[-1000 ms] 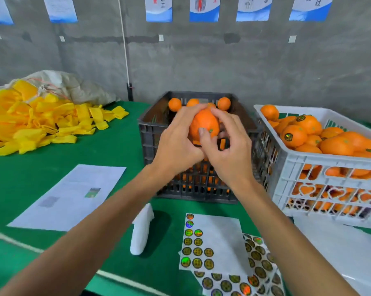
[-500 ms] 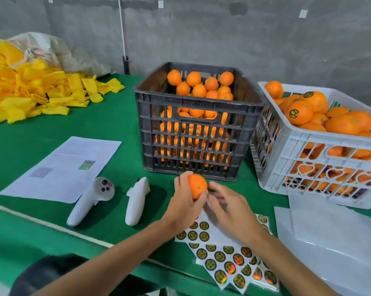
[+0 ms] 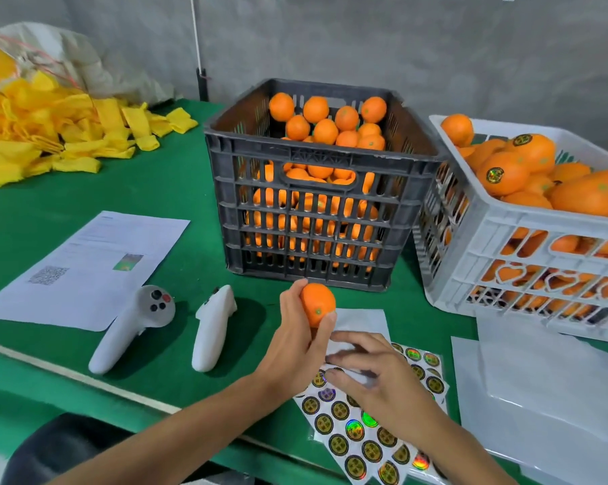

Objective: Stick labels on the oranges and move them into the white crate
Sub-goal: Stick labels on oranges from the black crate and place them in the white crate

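Note:
My left hand (image 3: 295,339) grips an orange (image 3: 317,304) just above the table, in front of the dark grey crate (image 3: 316,152), which holds many unlabelled oranges. My right hand (image 3: 372,376) lies low over the label sheet (image 3: 362,435), fingers spread and pointing left onto the round gold and holographic stickers; motion blur hides whether it pinches one. The white crate (image 3: 512,232) stands at the right, piled with oranges, some bearing round labels (image 3: 495,175).
Two white handheld controllers (image 3: 134,327) (image 3: 213,325) lie left of my hands on the green table (image 3: 33,218). A printed paper (image 3: 85,267) is further left, yellow foam nets (image 3: 43,134) at the back left, and white sheets (image 3: 540,386) at the right.
Both hands came down from above the grey crate to the table's front. The left keeps hold of the orange; the right has left the orange and moved down onto the label sheet.

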